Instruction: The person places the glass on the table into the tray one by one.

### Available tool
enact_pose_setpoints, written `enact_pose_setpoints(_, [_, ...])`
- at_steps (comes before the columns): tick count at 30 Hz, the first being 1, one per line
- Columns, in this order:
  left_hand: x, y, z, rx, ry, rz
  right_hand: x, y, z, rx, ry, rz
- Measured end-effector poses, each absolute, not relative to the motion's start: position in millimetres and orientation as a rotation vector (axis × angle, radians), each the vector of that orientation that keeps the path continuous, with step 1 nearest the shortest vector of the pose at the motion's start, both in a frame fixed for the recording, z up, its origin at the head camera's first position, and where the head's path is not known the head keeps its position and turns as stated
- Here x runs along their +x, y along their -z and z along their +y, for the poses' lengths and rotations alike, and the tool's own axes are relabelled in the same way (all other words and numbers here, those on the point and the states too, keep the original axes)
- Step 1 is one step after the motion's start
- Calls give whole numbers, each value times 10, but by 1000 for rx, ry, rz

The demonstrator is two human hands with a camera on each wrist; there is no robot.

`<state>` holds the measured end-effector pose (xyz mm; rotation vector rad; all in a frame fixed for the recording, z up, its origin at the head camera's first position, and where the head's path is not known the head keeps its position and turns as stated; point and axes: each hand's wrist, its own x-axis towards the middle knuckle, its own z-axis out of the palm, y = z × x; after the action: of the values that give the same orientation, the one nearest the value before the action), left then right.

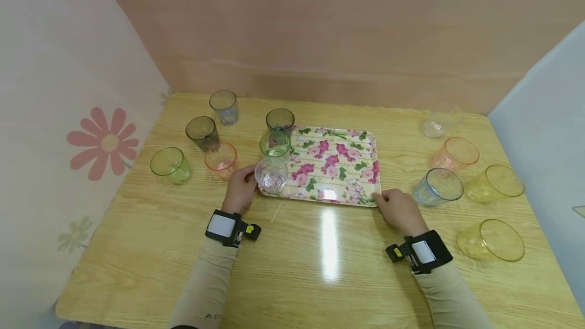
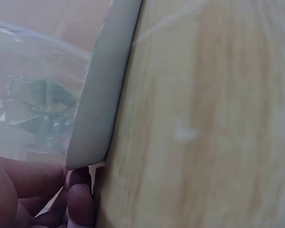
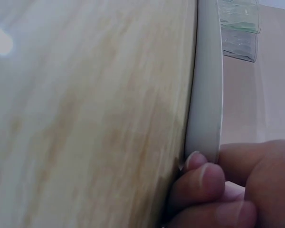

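Observation:
A flowered tray [image 1: 338,166] lies on the wooden table, its front side facing me. On its left end stand a clear glass [image 1: 271,176], a green-rimmed glass [image 1: 275,144] and a dark grey glass [image 1: 280,120] in a row. My left hand [image 1: 240,187] pinches the tray's front left corner beside the clear glass; in the left wrist view the fingertips [image 2: 80,202] are under the pale rim. The front right corner is pinched by my right hand [image 1: 399,209], with fingers [image 3: 199,183] curled beneath the edge and the thumb above.
Left of the tray stand green [image 1: 171,165], orange-rimmed [image 1: 221,159], dark [image 1: 203,132] and pale grey [image 1: 224,107] glasses. To the right are blue [image 1: 436,187], pink [image 1: 454,153] and two yellow glasses [image 1: 491,240], plus a clear glass [image 1: 434,127] behind. Walls border the table [image 1: 151,248].

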<state>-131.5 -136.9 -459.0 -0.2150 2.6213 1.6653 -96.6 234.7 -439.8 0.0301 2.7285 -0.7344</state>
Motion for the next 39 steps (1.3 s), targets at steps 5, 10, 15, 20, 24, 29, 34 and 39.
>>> enact_pose_setpoints(5, [-1316,4610,-1350,-221,-1682,2641,-966,4398,2345,33,744,2737])
enact_pose_setpoints(10, [-1310,4628,-1330,-216,-1679,2672,-964,4410,2345,44,742,2754])
enact_pose_setpoints(15, [-1315,4632,-1323,-216,-1668,2677,-944,4414,2351,73,764,2761])
enact_pose_setpoints(20, [-1315,4624,-1320,-246,-1659,2658,-894,4422,2352,101,823,2763])
enact_pose_setpoints(24, [-1307,4614,-1320,-276,-1651,2645,-837,4380,2353,110,834,2767])
enact_pose_setpoints(29, [-1307,4619,-1322,-294,-1665,2646,-711,4243,2366,104,858,2810])
enact_pose_setpoints(34, [-1304,4621,-1316,-283,-1673,2656,-523,4074,2439,93,933,2933])
enact_pose_setpoints(39, [-1310,4633,-1309,-265,-1670,2667,-323,3909,2587,90,1158,3163])
